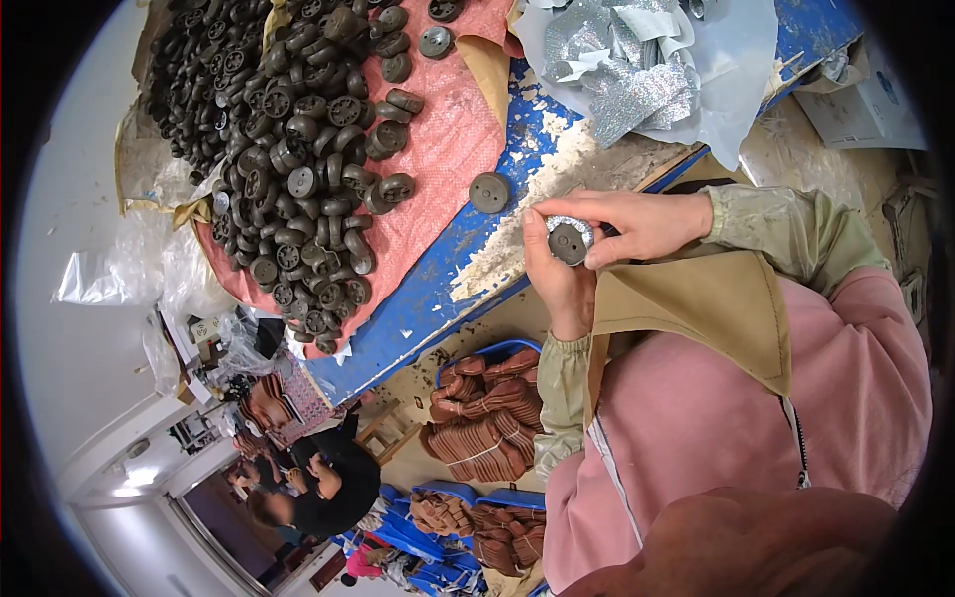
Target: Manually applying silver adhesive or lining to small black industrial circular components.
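A dark grey, round, wheel-like piece with small holes in its flat face is held in front of my chest. Silver glitter material runs around the upper part of its rim. My left hand grips it from the left, thumb and fingers against its side. From the right, my right hand closes on it, fingers reaching over the top and thumb at the lower edge. Another bare round piece lies on the blue table, just left of my hands.
A big heap of dark round pieces covers a pink sheet on the table. Silver glitter scraps lie on plastic at the far right. Below are blue baskets of brown bundles. Another person is in the background.
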Demonstrator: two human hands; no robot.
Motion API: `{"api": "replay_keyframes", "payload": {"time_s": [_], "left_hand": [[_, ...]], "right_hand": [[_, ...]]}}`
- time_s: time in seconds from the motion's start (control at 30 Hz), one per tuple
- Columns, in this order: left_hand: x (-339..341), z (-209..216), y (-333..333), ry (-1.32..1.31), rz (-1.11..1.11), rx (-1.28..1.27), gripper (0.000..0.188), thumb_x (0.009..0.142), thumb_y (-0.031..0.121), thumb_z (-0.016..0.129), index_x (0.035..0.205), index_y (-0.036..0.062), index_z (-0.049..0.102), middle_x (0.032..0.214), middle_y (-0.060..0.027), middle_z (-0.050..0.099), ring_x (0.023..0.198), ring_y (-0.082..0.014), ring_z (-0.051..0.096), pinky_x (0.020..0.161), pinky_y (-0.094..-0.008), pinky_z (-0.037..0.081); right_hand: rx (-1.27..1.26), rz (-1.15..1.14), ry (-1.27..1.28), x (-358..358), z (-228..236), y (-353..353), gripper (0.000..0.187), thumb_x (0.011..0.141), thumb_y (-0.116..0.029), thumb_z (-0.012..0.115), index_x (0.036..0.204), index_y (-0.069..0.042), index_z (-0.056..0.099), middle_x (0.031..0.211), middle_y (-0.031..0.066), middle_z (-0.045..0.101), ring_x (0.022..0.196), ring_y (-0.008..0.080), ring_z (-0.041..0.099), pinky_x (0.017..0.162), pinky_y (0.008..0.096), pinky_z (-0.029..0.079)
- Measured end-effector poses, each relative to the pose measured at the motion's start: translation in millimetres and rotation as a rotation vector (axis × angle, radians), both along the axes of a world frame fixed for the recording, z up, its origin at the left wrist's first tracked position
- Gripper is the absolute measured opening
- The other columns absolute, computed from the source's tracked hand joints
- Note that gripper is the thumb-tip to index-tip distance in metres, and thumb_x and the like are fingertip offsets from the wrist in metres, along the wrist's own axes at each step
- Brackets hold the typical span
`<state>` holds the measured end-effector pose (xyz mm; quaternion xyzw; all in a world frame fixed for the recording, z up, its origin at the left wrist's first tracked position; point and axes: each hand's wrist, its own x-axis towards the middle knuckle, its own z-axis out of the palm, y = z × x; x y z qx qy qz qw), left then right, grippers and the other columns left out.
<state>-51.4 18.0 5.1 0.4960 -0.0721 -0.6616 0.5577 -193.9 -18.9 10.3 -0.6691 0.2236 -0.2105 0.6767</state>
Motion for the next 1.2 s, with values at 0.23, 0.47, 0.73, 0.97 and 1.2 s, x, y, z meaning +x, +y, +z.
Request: {"api": "replay_keyframes", "payload": {"time_s": [0.23, 0.47, 0.73, 0.97, 1.2], "left_hand": [[18, -12, 0, -0.077, -0.088, -0.038, 0.046, 0.092, 0.054, 0.045, 0.098, 0.0089, 0.052, 0.074, -0.0035, 0.054, 0.054, -0.0123, 0.048, 0.045, -0.0255, 0.036], [10, 7, -8, -0.007, -0.156, -0.201, 0.047, 0.099, 0.048, 0.034, 0.105, 0.0052, 0.051, 0.082, -0.0068, 0.057, 0.067, -0.016, 0.056, 0.053, -0.0283, 0.044], [11, -5, -5, -0.028, -0.023, -0.249, 0.05, 0.1, 0.047, 0.032, 0.115, 0.0022, 0.047, 0.099, -0.0121, 0.059, 0.091, -0.0208, 0.06, 0.077, -0.0352, 0.052], [11, 1, 0, -0.023, -0.121, -0.321, 0.05, 0.1, 0.047, 0.029, 0.114, 0.0026, 0.047, 0.1, -0.0111, 0.057, 0.091, -0.019, 0.059, 0.077, -0.0325, 0.051], [10, 0, 1, -0.023, -0.107, -0.352, 0.049, 0.102, 0.044, 0.025, 0.116, 0.0023, 0.046, 0.102, -0.0105, 0.055, 0.091, -0.0189, 0.058, 0.078, -0.0321, 0.05]], "right_hand": [[-0.006, -0.194, -0.061, 19, -15, 9, 0.047, 0.094, -0.016, 0.048, 0.137, -0.004, 0.033, 0.129, 0.0134, 0.041, 0.115, 0.0229, 0.045, 0.096, 0.0328, 0.042], [0.261, -0.106, -0.119, 11, -3, -2, 0.053, 0.089, -0.014, 0.054, 0.137, -0.007, 0.034, 0.129, 0.0099, 0.04, 0.109, 0.0152, 0.047, 0.088, 0.0279, 0.045], [0.151, -0.297, -0.194, 26, -19, 6, 0.057, 0.082, -0.008, 0.057, 0.136, -0.007, 0.038, 0.127, 0.0078, 0.045, 0.116, 0.0172, 0.045, 0.101, 0.0314, 0.036], [-0.079, -0.331, -0.046, 24, -2, 7, 0.049, 0.079, -0.002, 0.057, 0.127, -0.005, 0.047, 0.124, 0.0086, 0.049, 0.122, 0.0204, 0.044, 0.105, 0.0344, 0.033], [0.08, -0.331, -0.155, 23, 2, 3, 0.045, 0.078, -0.007, 0.063, 0.121, -0.004, 0.052, 0.122, 0.0088, 0.052, 0.119, 0.0221, 0.046, 0.104, 0.0354, 0.034]]}}
